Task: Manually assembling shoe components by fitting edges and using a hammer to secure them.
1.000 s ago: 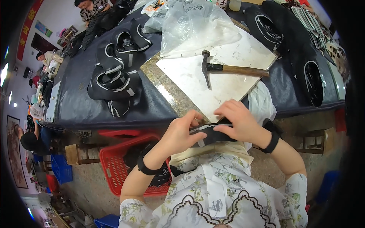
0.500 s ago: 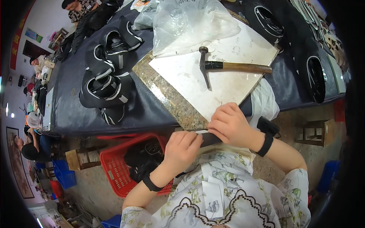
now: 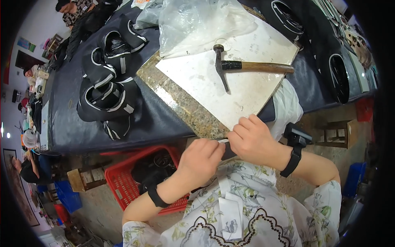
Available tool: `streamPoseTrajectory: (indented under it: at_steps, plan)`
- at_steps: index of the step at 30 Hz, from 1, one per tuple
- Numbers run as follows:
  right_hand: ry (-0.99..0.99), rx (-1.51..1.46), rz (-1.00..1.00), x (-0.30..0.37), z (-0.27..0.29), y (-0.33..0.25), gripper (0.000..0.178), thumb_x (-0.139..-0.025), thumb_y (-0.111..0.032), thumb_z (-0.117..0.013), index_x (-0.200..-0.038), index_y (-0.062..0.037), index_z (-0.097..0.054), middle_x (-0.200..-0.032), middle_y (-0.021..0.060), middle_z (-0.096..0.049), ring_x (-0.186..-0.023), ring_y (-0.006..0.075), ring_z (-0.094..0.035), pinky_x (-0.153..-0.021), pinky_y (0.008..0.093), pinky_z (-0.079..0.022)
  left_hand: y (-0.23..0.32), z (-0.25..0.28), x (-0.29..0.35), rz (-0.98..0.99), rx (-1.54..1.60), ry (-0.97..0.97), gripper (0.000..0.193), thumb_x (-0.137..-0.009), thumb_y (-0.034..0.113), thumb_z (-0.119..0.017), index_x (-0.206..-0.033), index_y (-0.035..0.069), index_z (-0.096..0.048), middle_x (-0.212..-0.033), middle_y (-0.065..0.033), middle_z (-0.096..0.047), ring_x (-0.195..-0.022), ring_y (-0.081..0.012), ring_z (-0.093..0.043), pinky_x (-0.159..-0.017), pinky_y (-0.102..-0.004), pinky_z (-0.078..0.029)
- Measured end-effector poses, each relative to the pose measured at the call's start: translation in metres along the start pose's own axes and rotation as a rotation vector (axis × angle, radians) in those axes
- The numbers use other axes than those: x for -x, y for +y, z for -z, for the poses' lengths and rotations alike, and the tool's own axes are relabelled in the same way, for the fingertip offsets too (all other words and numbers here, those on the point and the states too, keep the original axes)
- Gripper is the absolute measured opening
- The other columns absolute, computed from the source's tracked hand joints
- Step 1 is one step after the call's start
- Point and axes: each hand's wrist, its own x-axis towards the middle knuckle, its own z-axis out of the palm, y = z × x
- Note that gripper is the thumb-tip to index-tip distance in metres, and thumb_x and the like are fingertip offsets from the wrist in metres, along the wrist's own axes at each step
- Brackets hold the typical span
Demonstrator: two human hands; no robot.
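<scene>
My left hand point(image 3: 199, 159) and my right hand point(image 3: 254, 140) are closed on a dark shoe upper piece point(image 3: 229, 152) with a white edge strip. They hold it in front of my body, just below the near corner of the granite slab point(image 3: 173, 99). Fingers of both hands cover most of the piece, and its full shape is hidden. Beyond my right hand, a hammer point(image 3: 256, 67) with a wooden handle lies on the white board point(image 3: 193, 76) that covers part of the slab. Several black shoe uppers point(image 3: 108, 108) with pale edge strips are heaped on the table to the left.
Clear plastic bags point(image 3: 205, 24) lie across the board's far side; a white bag point(image 3: 286, 101) hangs over the table edge. More black uppers point(image 3: 338, 78) rest at right. A red basket point(image 3: 123, 187) with dark pieces stands below left, wooden stools point(image 3: 339, 133) either side. People work at far left.
The whole view has shifted slightly, and both forearms sit a little wider apart. My right wrist has turned a bit. Both hands still grip the piece near the slab's corner.
</scene>
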Motion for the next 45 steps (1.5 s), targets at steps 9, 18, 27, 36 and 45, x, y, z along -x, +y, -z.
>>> streamPoseTrajectory:
  at_steps: [9, 18, 27, 36, 45]
  plan:
    - [0.123, -0.024, -0.073, 0.034, -0.006, -0.028, 0.019, -0.075, -0.011, -0.065, -0.091, -0.0008, -0.068, -0.077, 0.0017, -0.050, -0.071, 0.0163, -0.051, -0.059, 0.0293, -0.038, -0.025, 0.013, -0.038, -0.149, 0.033, -0.345, 0.016, -0.072, 0.007, -0.065, -0.088, 0.003, -0.062, -0.078, -0.0058, -0.053, -0.064, -0.0224, -0.062, -0.053, -0.0333, -0.052]
    - [-0.051, -0.143, -0.073, 0.037, 0.005, -0.016, 0.025, -0.074, -0.015, -0.060, -0.096, -0.0069, -0.070, -0.078, -0.0005, -0.052, -0.079, 0.0156, -0.053, -0.065, 0.0298, -0.038, -0.026, 0.014, -0.064, -0.676, -0.248, -0.494, 0.014, -0.067, 0.013, -0.065, -0.073, 0.004, -0.054, -0.076, -0.0048, -0.049, -0.063, -0.0185, -0.058, -0.057, -0.0310, -0.051]
    - [-0.004, -0.144, -0.094, 0.039, 0.002, -0.011, 0.027, -0.076, -0.016, -0.061, -0.100, -0.0125, -0.071, -0.075, -0.0035, -0.051, -0.079, 0.0146, -0.053, -0.067, 0.0292, -0.038, -0.047, 0.014, -0.064, -0.448, 0.061, -0.538, 0.015, -0.070, 0.014, -0.063, -0.079, 0.004, -0.057, -0.078, -0.0070, -0.052, -0.068, -0.0223, -0.061, -0.062, -0.0325, -0.052]
    - [-0.062, -0.173, -0.050, 0.038, 0.004, -0.007, 0.026, -0.077, -0.015, -0.060, -0.101, -0.0115, -0.071, -0.072, -0.0030, -0.050, -0.076, 0.0145, -0.053, -0.066, 0.0290, -0.037, -0.034, 0.011, -0.074, -0.712, -0.109, -0.540, 0.011, -0.065, 0.012, -0.063, -0.068, 0.005, -0.055, -0.071, -0.0045, -0.048, -0.066, -0.0216, -0.055, -0.061, -0.0323, -0.047]
    - [-0.020, -0.185, -0.066, 0.036, 0.004, -0.004, 0.027, -0.077, -0.016, -0.061, -0.102, -0.0106, -0.071, -0.071, -0.0033, -0.052, -0.076, 0.0144, -0.054, -0.065, 0.0295, -0.038, -0.038, 0.011, -0.071, -0.613, 0.011, -0.491, 0.015, -0.064, 0.015, -0.063, -0.072, 0.005, -0.055, -0.070, -0.0042, -0.047, -0.067, -0.0215, -0.056, -0.064, -0.0323, -0.047]
